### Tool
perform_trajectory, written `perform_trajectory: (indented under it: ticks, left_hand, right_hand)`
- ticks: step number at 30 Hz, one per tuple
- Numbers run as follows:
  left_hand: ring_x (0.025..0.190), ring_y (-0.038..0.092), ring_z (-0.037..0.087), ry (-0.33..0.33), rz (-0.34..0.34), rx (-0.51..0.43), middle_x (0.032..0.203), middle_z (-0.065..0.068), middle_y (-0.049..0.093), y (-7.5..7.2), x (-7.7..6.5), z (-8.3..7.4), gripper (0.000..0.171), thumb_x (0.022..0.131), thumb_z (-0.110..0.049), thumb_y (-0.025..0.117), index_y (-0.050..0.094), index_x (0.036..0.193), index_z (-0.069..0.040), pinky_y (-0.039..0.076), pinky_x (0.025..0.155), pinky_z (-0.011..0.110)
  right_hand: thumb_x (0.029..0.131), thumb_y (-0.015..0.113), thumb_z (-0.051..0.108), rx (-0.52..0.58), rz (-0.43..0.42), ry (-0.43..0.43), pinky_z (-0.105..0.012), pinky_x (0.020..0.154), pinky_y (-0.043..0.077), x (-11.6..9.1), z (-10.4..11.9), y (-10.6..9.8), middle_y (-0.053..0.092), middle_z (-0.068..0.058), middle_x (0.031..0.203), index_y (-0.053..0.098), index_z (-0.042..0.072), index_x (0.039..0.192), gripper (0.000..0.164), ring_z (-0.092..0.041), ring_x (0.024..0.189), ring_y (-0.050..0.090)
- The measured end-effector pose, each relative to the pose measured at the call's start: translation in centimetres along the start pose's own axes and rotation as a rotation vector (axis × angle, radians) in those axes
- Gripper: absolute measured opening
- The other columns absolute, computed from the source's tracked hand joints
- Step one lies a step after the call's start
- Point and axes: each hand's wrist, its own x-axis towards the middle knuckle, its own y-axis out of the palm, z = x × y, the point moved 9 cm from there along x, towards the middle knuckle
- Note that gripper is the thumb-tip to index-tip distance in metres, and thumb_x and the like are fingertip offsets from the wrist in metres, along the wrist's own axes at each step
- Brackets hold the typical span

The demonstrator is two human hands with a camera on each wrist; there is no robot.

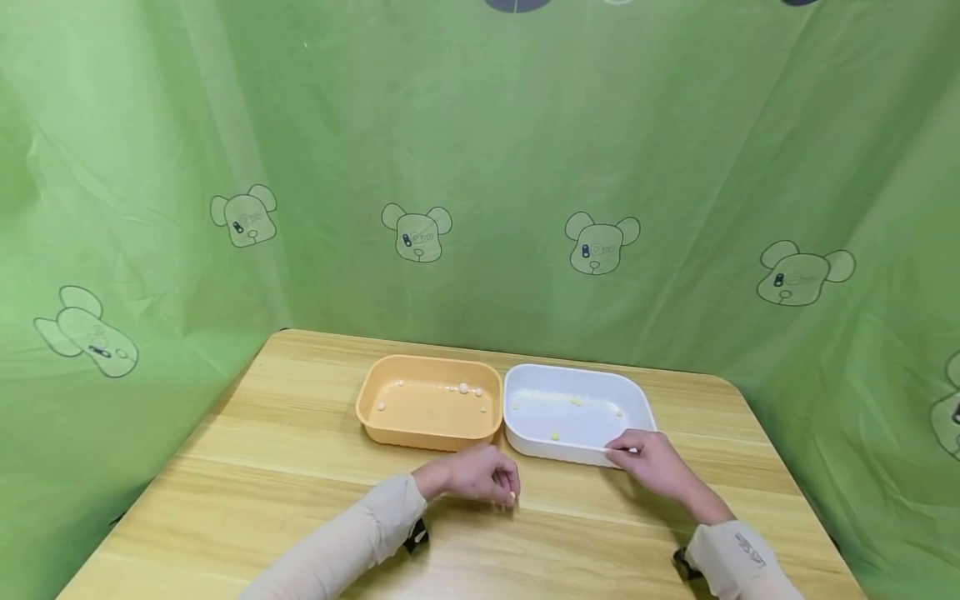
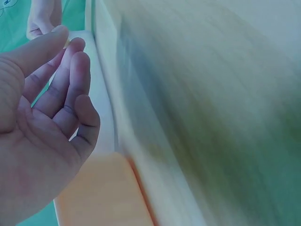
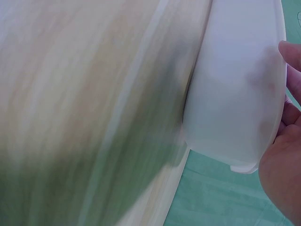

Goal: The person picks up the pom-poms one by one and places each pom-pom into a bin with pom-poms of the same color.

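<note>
My left hand (image 1: 476,477) is over the table in front of the two basins. Between its thumb and index fingertip it pinches a small pale yellow bead (image 2: 67,44), mostly covered by the fingertips. My right hand (image 1: 654,461) grips the near right rim of the white plastic basin (image 1: 555,451). In the right wrist view the thumb (image 3: 289,52) lies at the rim, and part of the hand is cut off by the frame. A few small yellow beads (image 1: 555,436) lie scattered on the white basin's floor.
Left of the white basin, side by side with it, stands an orange basin (image 1: 427,437) holding several small white beads (image 1: 463,388). Both stand toward the far edge of the wooden table (image 1: 277,467). A green curtain (image 1: 495,150) with bear faces surrounds the table's back and sides.
</note>
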Motion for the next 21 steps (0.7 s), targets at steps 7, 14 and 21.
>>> perform_trajectory:
  ticks: [7, 14, 21]
  left_hand:
    - [0.071, 0.059, 0.0, 0.032, -0.025, -0.019, 0.077, -0.007, 0.064, -0.9, -0.1, -0.5, 0.007, 0.084, -0.004, 0.07, 0.067, 0.09, -0.007, 0.05, 0.068, 0.016]
    - [0.071, 0.057, -0.001, 0.08, -0.061, -0.003, 0.079, -0.005, 0.065, -1.8, 0.1, -1.1, 0.009, 0.084, -0.003, 0.07, 0.069, 0.093, -0.003, 0.05, 0.069, 0.015]
    - [0.074, 0.058, 0.0, 0.108, -0.123, -0.04, 0.082, -0.002, 0.067, -3.6, -0.2, -2.2, 0.012, 0.085, -0.005, 0.069, 0.07, 0.096, 0.0, 0.049, 0.072, 0.017]
  right_hand:
    - [0.083, 0.072, 0.01, 0.008, -0.003, -0.002, -0.024, 0.064, 0.049, 0.0, 0.0, 0.0, 0.064, 0.016, 0.078, 0.075, 0.017, 0.084, 0.007, -0.001, 0.071, 0.057]
    - [0.083, 0.072, 0.011, 0.01, -0.002, 0.006, -0.024, 0.064, 0.049, -0.1, 0.0, 0.0, 0.064, 0.016, 0.078, 0.075, 0.018, 0.084, 0.007, -0.002, 0.071, 0.057]
    - [0.083, 0.072, 0.01, 0.017, -0.005, 0.003, -0.024, 0.063, 0.049, 0.0, -0.1, 0.1, 0.064, 0.015, 0.078, 0.075, 0.017, 0.083, 0.007, -0.002, 0.07, 0.057]
